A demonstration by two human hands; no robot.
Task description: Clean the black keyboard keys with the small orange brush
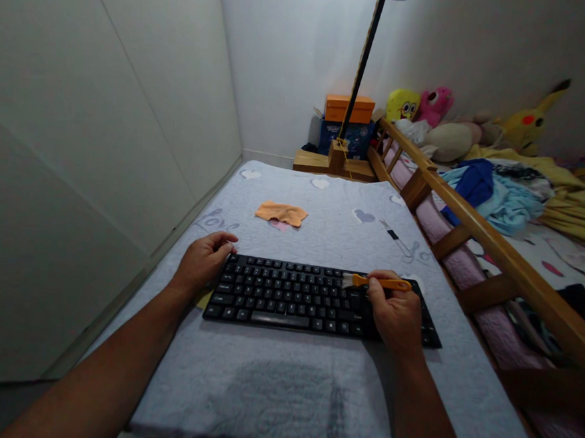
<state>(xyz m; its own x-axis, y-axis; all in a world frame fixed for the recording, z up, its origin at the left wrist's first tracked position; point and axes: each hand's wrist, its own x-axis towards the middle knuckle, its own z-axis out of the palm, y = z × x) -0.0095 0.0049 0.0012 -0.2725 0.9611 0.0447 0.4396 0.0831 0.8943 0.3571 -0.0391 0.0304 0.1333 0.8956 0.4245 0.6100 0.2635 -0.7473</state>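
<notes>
A black keyboard (pixel 287 295) lies flat on the bluish-grey quilted cover (pixel 272 371). At its left end, my left hand (pixel 204 259) rests by the upper corner, fingers curled together against the edge. My right hand (pixel 396 310) is above the right part of the keyboard, closed around a small orange brush (pixel 388 284). The brush points left, and its pale bristles meet the upper rows of keys. Beyond the keyboard lies a crumpled orange cloth (pixel 281 213). To the right is a thin tool with a black grip (pixel 393 235).
Along the right runs a wooden bed rail (pixel 472 225), with clothes and plush toys behind it. White cabinet doors (pixel 103 132) stand on the left. At the far end are an orange box (pixel 349 108) and a dark pole (pixel 363 64).
</notes>
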